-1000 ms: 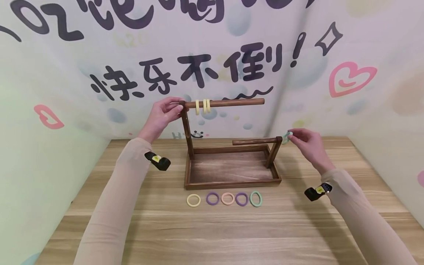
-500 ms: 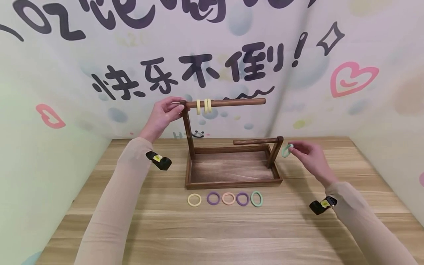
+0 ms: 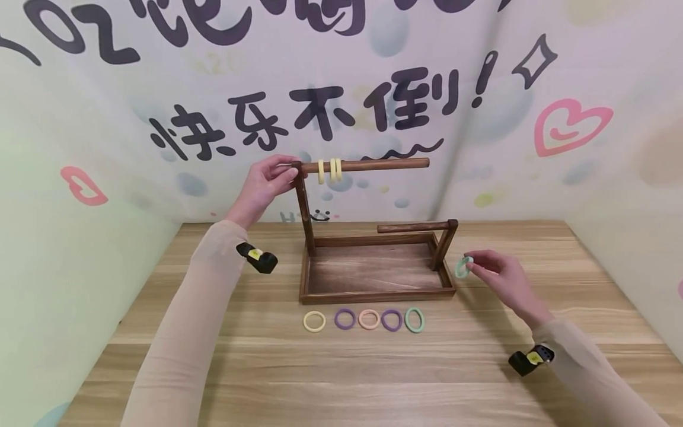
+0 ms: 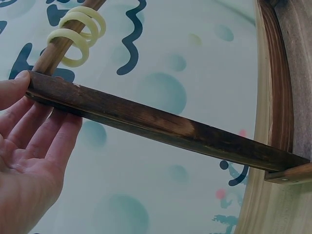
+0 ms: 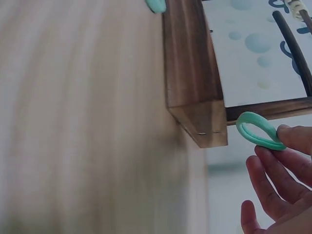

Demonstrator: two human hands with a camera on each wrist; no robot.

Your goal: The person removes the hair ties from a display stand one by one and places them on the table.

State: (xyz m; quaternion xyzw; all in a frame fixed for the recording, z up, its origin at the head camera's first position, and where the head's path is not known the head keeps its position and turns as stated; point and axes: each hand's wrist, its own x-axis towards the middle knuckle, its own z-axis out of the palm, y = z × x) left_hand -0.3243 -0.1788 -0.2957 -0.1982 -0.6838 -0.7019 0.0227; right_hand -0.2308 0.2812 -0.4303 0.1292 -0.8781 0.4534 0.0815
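My left hand (image 3: 267,182) holds the top of the tall post (image 3: 303,210) of a dark wooden rack, thumb on one side and fingers behind. Three pale yellow rings (image 4: 75,41) hang on the upper rod (image 3: 384,165) near that post. To the right of the rack, my right hand (image 3: 504,279) pinches a mint green ring (image 5: 258,130) between thumb and fingers, in the air beside the tray end. The lower rod (image 3: 411,227), on the short post, carries no ring.
A row of rings lies on the table before the rack's tray (image 3: 373,296): yellow (image 3: 314,322), purple (image 3: 344,319), pink (image 3: 369,319), another purple (image 3: 392,320) and green (image 3: 414,320). A printed cloth (image 3: 341,71) hangs close behind.
My right hand has come down and nearer, from beside the short post's top to beside the tray's right end, the green ring still pinched. The left hand stays on the tall post.
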